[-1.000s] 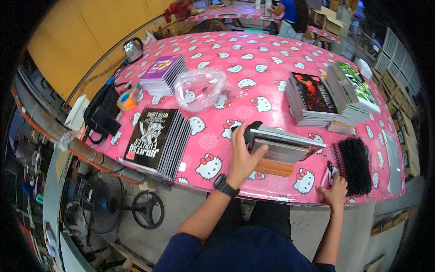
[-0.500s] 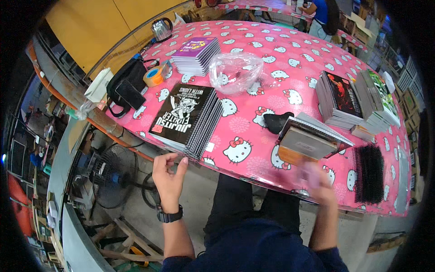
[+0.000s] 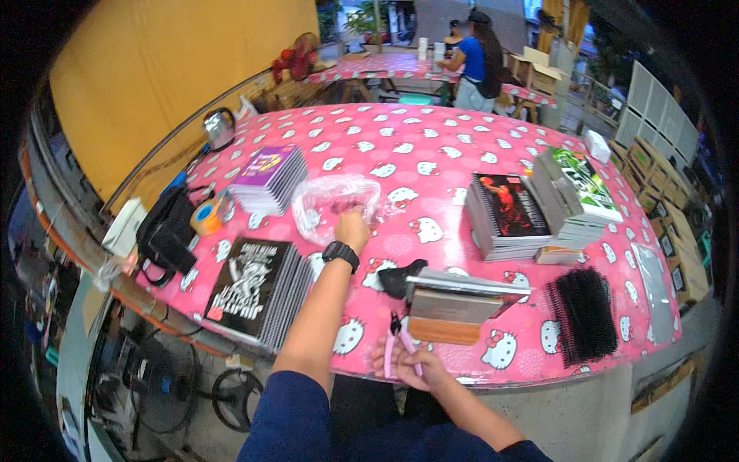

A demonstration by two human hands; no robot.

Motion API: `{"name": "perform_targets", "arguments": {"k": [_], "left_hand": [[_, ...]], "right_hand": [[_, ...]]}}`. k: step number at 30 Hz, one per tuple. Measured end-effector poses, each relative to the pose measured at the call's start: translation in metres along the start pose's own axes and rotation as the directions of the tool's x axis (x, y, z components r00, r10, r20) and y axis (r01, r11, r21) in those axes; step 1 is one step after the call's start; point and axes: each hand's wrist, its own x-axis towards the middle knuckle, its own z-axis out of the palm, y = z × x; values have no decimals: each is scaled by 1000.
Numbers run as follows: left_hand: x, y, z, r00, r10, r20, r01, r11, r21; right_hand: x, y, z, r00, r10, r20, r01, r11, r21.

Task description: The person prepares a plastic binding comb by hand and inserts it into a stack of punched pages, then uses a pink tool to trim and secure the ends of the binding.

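Observation:
My left hand (image 3: 352,229), with a black watch at the wrist, reaches into the clear plastic bag (image 3: 314,202); its fingertips are hidden, and dark bits show inside the bag. At the table's near edge my right hand (image 3: 419,368) lies palm up, holding pink-handled pliers (image 3: 391,346) with dark jaws pointing away from me. Beside the jaws stands a wood-based holder (image 3: 445,329) with spiral-bound books upright in it. A black pouch-like thing (image 3: 400,279) touches its left side. Left of my left forearm sits a stack of black-covered spiral-bound books (image 3: 250,289).
Purple books (image 3: 267,173), orange tape (image 3: 206,219) and a black bag (image 3: 165,235) line the left side of the pink table (image 3: 431,373). Dark-covered books (image 3: 508,208), green-covered books (image 3: 581,185) and black spiral coils (image 3: 581,316) are on the right. A person in blue (image 3: 476,65) stands beyond.
My left hand has gone from the near edge by the black books into the plastic bag. My right hand has moved left with the pliers. The view has tilted up.

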Motion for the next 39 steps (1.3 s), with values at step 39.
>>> {"name": "perform_targets", "arguments": {"k": [39], "left_hand": [[-337, -145, -148, 807, -496, -320, -55, 477, -877]], "right_hand": [[60, -37, 24, 801, -418, -430, -470, 7, -883]]}}
